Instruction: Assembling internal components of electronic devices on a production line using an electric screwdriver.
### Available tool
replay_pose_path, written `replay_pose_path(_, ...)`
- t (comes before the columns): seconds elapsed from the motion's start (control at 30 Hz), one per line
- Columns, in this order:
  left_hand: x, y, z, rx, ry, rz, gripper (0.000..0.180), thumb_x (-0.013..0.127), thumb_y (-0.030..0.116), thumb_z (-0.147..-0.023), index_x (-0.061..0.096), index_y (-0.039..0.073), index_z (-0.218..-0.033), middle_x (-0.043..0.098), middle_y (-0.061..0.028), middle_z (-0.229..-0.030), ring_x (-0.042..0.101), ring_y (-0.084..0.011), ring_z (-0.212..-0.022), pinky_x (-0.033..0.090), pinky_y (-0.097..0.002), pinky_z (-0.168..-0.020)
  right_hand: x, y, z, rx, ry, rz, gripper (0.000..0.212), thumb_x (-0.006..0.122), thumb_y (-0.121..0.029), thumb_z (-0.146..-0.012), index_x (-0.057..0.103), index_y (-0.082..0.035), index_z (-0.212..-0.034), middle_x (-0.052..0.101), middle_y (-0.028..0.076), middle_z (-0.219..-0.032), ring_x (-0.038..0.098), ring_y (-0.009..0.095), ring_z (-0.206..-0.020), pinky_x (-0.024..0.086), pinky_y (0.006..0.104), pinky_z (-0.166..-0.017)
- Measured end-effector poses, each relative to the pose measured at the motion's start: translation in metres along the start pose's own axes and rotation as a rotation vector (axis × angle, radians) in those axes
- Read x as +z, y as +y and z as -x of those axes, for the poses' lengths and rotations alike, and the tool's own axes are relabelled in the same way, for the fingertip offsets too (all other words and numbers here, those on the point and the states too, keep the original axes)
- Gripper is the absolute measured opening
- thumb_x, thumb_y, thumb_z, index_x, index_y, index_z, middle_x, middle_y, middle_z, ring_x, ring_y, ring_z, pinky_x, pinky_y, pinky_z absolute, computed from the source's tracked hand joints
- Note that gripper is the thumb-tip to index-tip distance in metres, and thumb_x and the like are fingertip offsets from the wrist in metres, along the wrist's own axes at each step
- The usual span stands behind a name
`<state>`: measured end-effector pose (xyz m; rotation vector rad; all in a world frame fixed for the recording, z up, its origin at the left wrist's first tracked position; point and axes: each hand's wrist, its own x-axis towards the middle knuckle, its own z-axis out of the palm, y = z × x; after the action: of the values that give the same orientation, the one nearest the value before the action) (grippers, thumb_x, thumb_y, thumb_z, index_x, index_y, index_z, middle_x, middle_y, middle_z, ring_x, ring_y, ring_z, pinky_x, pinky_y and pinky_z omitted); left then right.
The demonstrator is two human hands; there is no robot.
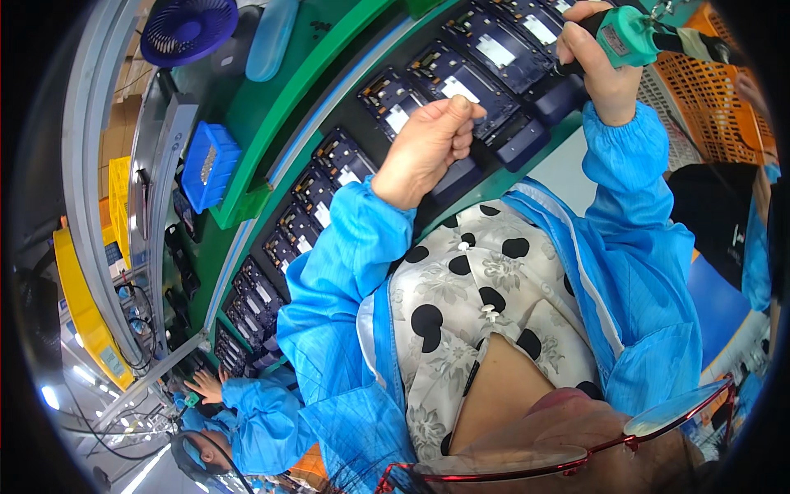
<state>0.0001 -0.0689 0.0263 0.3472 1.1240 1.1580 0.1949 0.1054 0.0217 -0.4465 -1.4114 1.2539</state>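
Beside the green rail [284, 103], device housings [485, 78] are lined up, seemingly for reach; a driver [627, 37] is gripped by the right hand [607, 78]; the left hand [428, 150] is curled, contents hidden.

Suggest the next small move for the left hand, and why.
Probably open the left hand and steady the dark device beside the green power tool: the right hand grips that tool by the device row, while the left is curled, not visibly bracing any device.
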Motion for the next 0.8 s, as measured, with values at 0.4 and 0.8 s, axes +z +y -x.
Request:
replay_pose_path(0.4,-0.006,-0.009,0.0,0.022,-0.027,-0.034,0.024,0.071,0.033,-0.099,0.062,0.011,-0.094,0.044,0.0066,-0.075,0.039,-0.0078,-0.063,0.033,-0.0234,-0.056,0.007,0.016,0.008,0.155,0.06,0.065,0.031,0.086,-0.02,-0.082,0.072,-0.002,-0.103,0.074,0.002,-0.092,0.067,0.008,-0.085,0.056,0.0282,-0.079)
replay_pose_path(0.8,0.001,0.001,0.009,0.043,-0.01,0.024,0.022,0.059,0.024,-0.107,0.064,0.003,-0.104,0.043,0.0061,-0.072,0.035,-0.0059,-0.059,0.031,-0.0225,-0.053,-0.016,0.009,-0.009,0.075,0.186,-0.004,0.019,0.071,-0.018,-0.094,0.068,0.0,-0.098,0.063,0.002,-0.069,0.059,0.011,-0.062,0.045,0.0263,-0.061)
